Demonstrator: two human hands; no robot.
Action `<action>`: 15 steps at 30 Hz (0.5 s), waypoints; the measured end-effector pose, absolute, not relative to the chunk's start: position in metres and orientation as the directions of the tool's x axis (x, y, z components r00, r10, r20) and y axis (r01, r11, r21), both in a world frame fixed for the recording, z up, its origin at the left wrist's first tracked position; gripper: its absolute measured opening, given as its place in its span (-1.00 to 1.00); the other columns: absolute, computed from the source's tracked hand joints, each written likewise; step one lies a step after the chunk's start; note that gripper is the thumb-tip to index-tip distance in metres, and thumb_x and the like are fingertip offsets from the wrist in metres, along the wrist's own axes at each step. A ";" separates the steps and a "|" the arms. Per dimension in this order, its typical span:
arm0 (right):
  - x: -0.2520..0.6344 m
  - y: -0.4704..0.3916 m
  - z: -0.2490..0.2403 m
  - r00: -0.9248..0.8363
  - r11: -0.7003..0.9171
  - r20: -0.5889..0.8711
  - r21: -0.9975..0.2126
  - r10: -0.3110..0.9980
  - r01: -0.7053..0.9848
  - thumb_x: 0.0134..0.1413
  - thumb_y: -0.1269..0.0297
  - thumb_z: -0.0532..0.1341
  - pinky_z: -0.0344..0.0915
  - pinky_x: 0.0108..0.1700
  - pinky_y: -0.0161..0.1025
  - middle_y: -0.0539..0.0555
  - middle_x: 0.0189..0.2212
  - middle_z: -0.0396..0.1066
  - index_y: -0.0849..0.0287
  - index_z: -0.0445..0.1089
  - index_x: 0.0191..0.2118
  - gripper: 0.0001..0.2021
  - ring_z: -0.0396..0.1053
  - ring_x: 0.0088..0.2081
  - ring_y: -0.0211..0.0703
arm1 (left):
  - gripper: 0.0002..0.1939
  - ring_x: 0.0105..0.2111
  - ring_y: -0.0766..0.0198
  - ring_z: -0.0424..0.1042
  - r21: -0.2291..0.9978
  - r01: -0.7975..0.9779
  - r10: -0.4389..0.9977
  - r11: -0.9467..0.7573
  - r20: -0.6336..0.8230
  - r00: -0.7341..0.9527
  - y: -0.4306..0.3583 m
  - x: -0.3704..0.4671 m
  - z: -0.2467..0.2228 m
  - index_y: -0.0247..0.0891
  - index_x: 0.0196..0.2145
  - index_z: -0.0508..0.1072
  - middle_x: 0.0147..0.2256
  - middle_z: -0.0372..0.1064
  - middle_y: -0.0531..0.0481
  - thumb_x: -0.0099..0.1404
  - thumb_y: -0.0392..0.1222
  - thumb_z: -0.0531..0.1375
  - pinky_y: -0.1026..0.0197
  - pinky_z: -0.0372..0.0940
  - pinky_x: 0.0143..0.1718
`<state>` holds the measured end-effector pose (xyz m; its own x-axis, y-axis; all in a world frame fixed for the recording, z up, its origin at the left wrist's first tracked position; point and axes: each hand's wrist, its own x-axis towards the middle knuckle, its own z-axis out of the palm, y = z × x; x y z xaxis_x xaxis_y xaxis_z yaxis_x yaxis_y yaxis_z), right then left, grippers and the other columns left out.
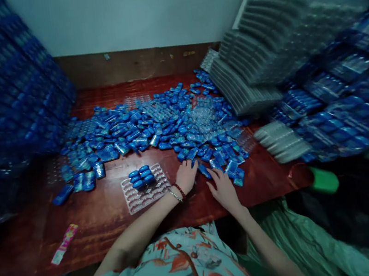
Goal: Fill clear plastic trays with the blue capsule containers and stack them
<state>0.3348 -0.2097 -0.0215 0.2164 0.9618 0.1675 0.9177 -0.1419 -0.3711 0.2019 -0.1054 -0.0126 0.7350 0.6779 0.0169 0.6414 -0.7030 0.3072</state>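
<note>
My left hand (187,177), with bracelets at the wrist, is at the front edge of a heap of small blue packets (141,128). Its fingers are closed around a blue packet (193,162). Beside it my right hand (224,191) is open, thumb and fingers apart, fingertips close to a blue packet (204,170) lying between the hands. To the left of my left hand lies a clear plastic tray (133,202) with rows of moulded hollows. Several shiny blue packets (141,177) sit grouped on its upper part.
Tall stacks of blue packs (22,89) rise on the left, and more packs (349,98) on the right. Piles of clear trays (280,34) lean over the table's right side. A pink strip (64,244) lies front left. A green object (324,179) is at the right edge.
</note>
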 end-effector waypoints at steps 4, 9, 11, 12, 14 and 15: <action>0.332 -0.187 -0.027 0.095 -0.076 0.060 -0.268 0.994 0.961 0.15 0.41 -0.07 0.29 -0.07 0.03 0.32 -0.11 0.34 0.30 0.23 0.09 -0.59 0.31 -0.07 0.09 | -0.61 -0.12 0.09 0.29 0.335 0.658 0.702 -0.675 0.017 0.712 -0.120 0.171 -0.009 -0.35 0.09 0.23 -0.13 0.28 -0.23 0.30 -0.35 0.02 0.08 0.32 -0.14; 0.303 -0.192 -0.015 0.062 -0.018 0.045 -0.647 0.997 0.762 0.21 0.24 -0.01 0.35 -0.12 -0.12 0.17 -0.09 0.37 0.14 0.09 0.12 -0.63 0.39 -0.11 -0.05 | -0.65 -0.12 0.18 0.30 0.575 0.599 0.792 -0.557 0.150 0.592 -0.161 0.069 0.012 -0.20 0.07 0.26 -0.09 0.22 -0.18 0.34 -0.27 0.00 0.13 0.32 -0.09; 0.280 -0.188 -0.007 -0.027 0.048 0.040 -0.733 0.999 0.679 0.21 0.22 0.04 0.35 -0.15 -0.18 0.11 -0.17 0.40 0.11 0.17 0.02 -0.72 0.41 -0.17 -0.10 | -0.68 -0.11 0.22 0.32 0.659 0.597 0.864 -0.457 0.169 0.475 -0.171 0.033 0.017 -0.20 0.05 0.27 -0.10 0.23 -0.16 0.35 -0.26 0.00 0.17 0.32 -0.09; 0.268 -0.183 -0.003 -0.094 0.103 0.054 -0.754 0.994 0.649 0.21 0.24 0.04 0.34 -0.14 -0.20 0.09 -0.20 0.40 0.10 0.22 -0.03 -0.77 0.41 -0.18 -0.12 | -0.70 -0.12 0.23 0.34 0.688 0.602 0.897 -0.405 0.172 0.408 -0.173 0.019 0.018 -0.20 0.02 0.29 -0.11 0.25 -0.14 0.35 -0.24 0.01 0.18 0.33 -0.09; 0.246 -0.169 0.003 -0.216 0.213 0.097 -0.758 0.971 0.617 0.23 0.30 0.02 0.32 -0.10 -0.21 0.08 -0.22 0.37 0.11 0.26 -0.08 -0.81 0.38 -0.16 -0.15 | -0.78 -0.16 0.24 0.37 0.721 0.613 0.942 -0.323 0.185 0.279 -0.172 0.001 0.015 -0.20 -0.06 0.33 -0.17 0.28 -0.09 0.35 -0.19 0.04 0.18 0.34 -0.11; 0.237 -0.162 0.005 -0.258 0.255 0.114 -0.740 0.959 0.622 0.24 0.33 0.00 0.30 -0.08 -0.20 0.10 -0.20 0.36 0.12 0.26 -0.06 -0.80 0.35 -0.14 -0.14 | -0.81 -0.17 0.24 0.38 0.727 0.617 0.952 -0.301 0.200 0.230 -0.170 -0.003 0.012 -0.21 -0.10 0.34 -0.18 0.29 -0.08 0.34 -0.17 0.06 0.18 0.35 -0.12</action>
<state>0.2372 -0.1617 0.0051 -0.2579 0.9595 0.1137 0.6219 0.2549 -0.7405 -0.0032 -0.1705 0.0118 0.2301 0.9525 0.1996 0.6173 -0.3014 0.7267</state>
